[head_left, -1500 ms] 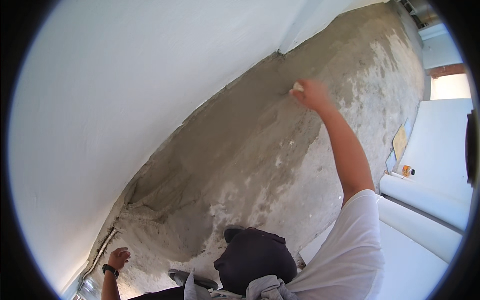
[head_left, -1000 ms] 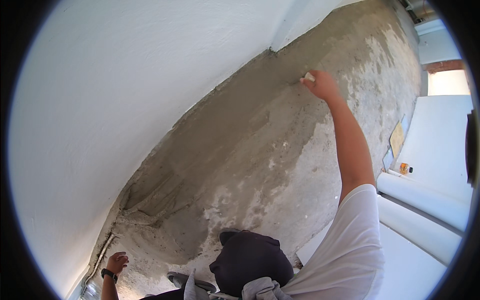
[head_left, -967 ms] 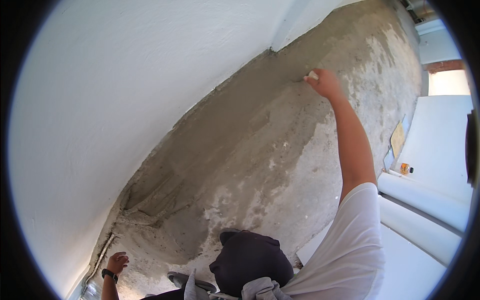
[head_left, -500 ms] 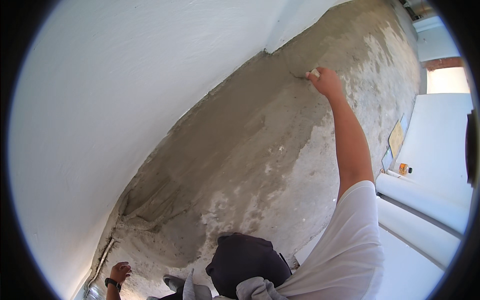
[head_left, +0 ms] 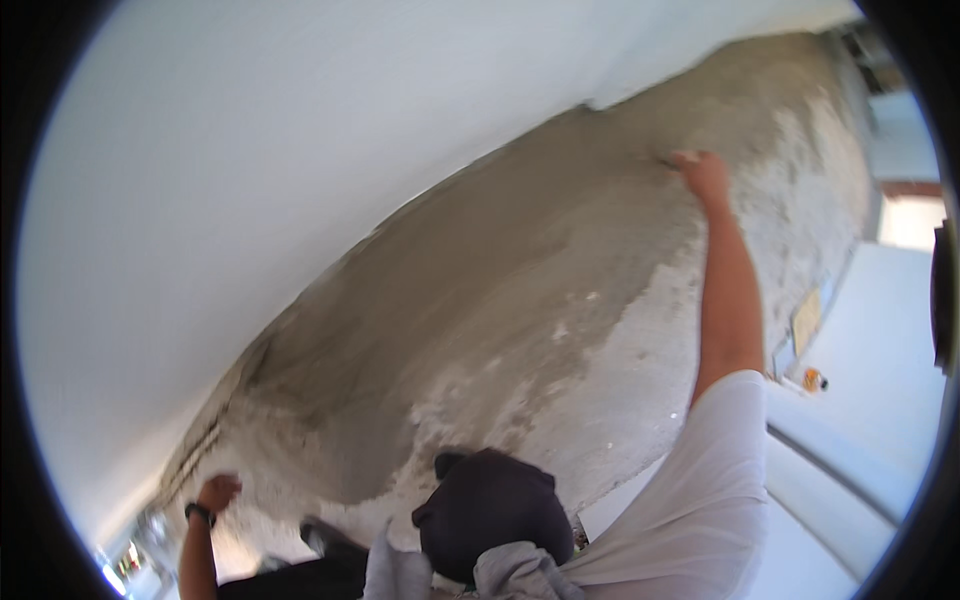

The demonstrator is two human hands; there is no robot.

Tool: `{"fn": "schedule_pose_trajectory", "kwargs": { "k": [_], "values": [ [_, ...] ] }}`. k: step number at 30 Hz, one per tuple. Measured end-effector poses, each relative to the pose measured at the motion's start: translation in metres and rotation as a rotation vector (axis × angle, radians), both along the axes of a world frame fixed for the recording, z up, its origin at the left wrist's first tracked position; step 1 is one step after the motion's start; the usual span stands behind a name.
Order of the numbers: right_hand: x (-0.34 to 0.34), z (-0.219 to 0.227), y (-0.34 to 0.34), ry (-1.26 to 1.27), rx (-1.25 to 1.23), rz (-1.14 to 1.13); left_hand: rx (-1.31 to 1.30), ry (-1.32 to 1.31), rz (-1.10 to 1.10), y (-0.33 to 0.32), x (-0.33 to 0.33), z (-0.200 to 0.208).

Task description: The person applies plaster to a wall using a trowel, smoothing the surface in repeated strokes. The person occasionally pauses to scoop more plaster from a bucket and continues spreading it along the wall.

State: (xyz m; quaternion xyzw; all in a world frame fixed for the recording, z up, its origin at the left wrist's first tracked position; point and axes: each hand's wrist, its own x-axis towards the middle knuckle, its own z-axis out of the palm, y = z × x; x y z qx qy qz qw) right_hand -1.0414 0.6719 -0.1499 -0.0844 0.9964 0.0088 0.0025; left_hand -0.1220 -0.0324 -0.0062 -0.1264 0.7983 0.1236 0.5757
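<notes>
My right hand (head_left: 705, 178) reaches far forward, closed round the handle of a trowel (head_left: 664, 160). Its blade lies low on the wet grey mortar (head_left: 470, 240) and is hard to tell apart from it. This smooth, dark mortar spreads along the foot of the white wall. At the lower left, my left hand (head_left: 219, 490) hangs free of the floor, fingers loosely bent and somewhat blurred, with nothing seen in it. A dark watch (head_left: 201, 513) sits on that wrist.
The white wall (head_left: 250, 150) runs along the left, with a corner jutting out farther off. Paler, rougher floor (head_left: 640, 350) lies to the right. Against the right-hand side are a yellowish flat piece (head_left: 805, 322) and a small orange jar (head_left: 814, 380). My shoe (head_left: 318, 536) shows below.
The whole view has shifted and blurred. My right hand and trowel appear a little farther right; my left hand shows higher, with more of the forearm in view.
</notes>
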Motion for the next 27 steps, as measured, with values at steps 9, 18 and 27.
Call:
{"fn": "schedule_pose_trajectory", "kwargs": {
  "k": [9, 18, 27],
  "values": [
    [0.081, 0.008, 0.043, -0.124, -0.314, -0.357, -0.317, 0.109, 0.685, -0.002, -0.013, 0.036],
    [0.327, 0.112, -0.186, -0.757, -0.293, 0.225, -0.337, 0.236, 0.321, -0.093, 0.139, 0.028],
    [0.519, 0.175, -0.404, -0.478, 0.302, 0.580, -0.043, 0.530, 0.512, -0.177, 0.279, -0.054]
  ]
}}
